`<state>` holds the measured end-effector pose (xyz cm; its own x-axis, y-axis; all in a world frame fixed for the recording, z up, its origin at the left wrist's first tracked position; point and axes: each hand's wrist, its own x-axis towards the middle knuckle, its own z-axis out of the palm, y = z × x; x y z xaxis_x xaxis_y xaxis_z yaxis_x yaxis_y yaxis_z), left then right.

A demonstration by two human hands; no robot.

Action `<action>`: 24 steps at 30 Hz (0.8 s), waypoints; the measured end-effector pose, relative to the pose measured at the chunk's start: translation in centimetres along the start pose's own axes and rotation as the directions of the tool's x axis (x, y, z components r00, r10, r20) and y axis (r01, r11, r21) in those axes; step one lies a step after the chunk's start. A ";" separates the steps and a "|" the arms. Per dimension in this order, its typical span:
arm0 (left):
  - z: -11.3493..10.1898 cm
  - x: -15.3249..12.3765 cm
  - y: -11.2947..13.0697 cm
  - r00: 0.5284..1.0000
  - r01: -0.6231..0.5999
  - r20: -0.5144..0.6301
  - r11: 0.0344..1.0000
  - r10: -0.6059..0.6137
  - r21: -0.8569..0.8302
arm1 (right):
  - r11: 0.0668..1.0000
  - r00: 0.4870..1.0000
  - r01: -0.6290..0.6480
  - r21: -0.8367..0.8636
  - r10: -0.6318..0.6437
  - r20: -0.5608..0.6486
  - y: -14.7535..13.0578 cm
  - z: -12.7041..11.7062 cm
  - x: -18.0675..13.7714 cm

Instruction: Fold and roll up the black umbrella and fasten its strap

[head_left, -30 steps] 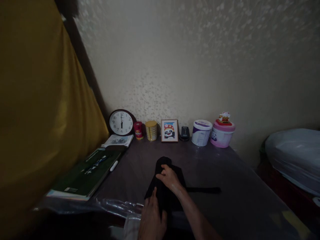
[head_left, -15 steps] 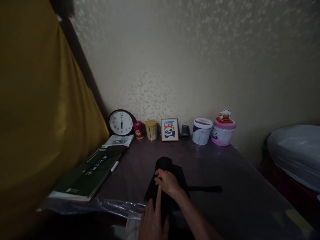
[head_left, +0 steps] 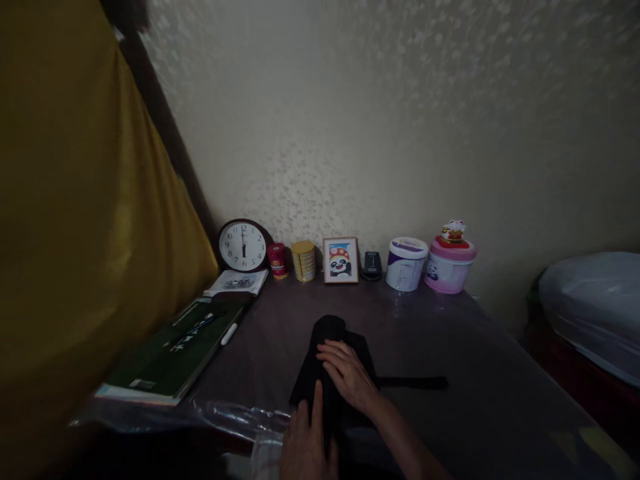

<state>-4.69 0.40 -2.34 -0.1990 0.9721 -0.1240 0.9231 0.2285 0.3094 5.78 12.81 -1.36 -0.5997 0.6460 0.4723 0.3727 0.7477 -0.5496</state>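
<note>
A black folded cloth item [head_left: 327,327] lies near the front edge of the table, with a narrow black strap [head_left: 415,383] stretching out to its right. Its exact kind is too dark to make out. My right hand [head_left: 347,375] rests flat on top of the cloth, fingers extended toward the left. Lower down, my left hand [head_left: 307,437] presses on the near part of the same cloth, its index finger pointing forward. Neither hand is wrapped around anything. Part of the cloth is hidden beneath both hands and the right forearm.
Along the wall stand a clock [head_left: 243,245], a red can [head_left: 277,261], a yellow-lidded tin [head_left: 303,261], a framed panda picture [head_left: 341,261], a small dark device [head_left: 372,264] and two tubs [head_left: 406,265]. A green book [head_left: 175,353] and a white marker [head_left: 229,334] lie left, beside a yellow curtain [head_left: 90,220].
My right hand has slid slightly right and toward me over the cloth, away from my left index fingertip. My left hand has shifted a little lower. The cloth stays in place.
</note>
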 end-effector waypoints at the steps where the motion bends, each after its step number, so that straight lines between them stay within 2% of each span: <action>1: 0.1 0.0 0.0 1.000 0.002 -0.004 1.000 -0.002 0.006 | 1.000 1.000 -0.003 -0.013 0.003 0.010 1.1 0.3 0.7; 5: 0.0 0.1 0.0 1.000 -0.018 0.013 1.000 0.018 0.011 | 0.990 0.996 -0.087 -0.111 0.089 0.011 4.6 0.5 4.4; 8: -0.2 0.2 0.3 1.000 0.009 -0.011 1.000 -0.008 0.029 | 0.957 0.974 -0.215 -0.196 0.195 -0.115 4.6 -0.1 5.6; 10: -0.1 0.3 0.5 0.999 0.026 -0.034 0.999 -0.024 0.044 | 0.958 0.965 -0.219 -0.187 0.184 -0.188 3.4 -0.2 5.0; 11: 0.0 0.3 0.6 0.999 0.029 -0.043 0.998 -0.027 0.048 | 0.969 0.970 -0.180 -0.167 0.147 -0.194 2.7 -0.1 4.4; 13: 0.0 0.2 0.6 0.999 0.028 -0.048 0.998 -0.026 0.050 | 0.989 0.987 -0.085 -0.124 0.066 -0.146 1.3 0.3 3.1; 15: -0.1 0.2 0.6 0.998 0.028 -0.050 0.998 -0.025 0.048 | 0.993 0.995 -0.054 -0.104 0.045 -0.087 0.6 0.7 2.2; 20: -0.9 0.1 0.7 1.000 0.027 -0.002 0.999 -0.027 0.035 | 0.971 0.978 -0.199 -0.129 0.188 -0.095 1.7 1.2 2.8; 24: -1.3 0.1 0.5 0.992 0.111 0.069 0.992 -0.106 -0.058 | 0.970 0.964 -0.222 -0.100 0.204 -0.168 3.1 1.2 3.2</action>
<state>-4.67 0.63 -0.98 -0.2729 0.9363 -0.2212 0.8746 0.3372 0.3484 4.16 16.98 -2.37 -0.3834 0.8012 0.4594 0.5655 0.5969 -0.5691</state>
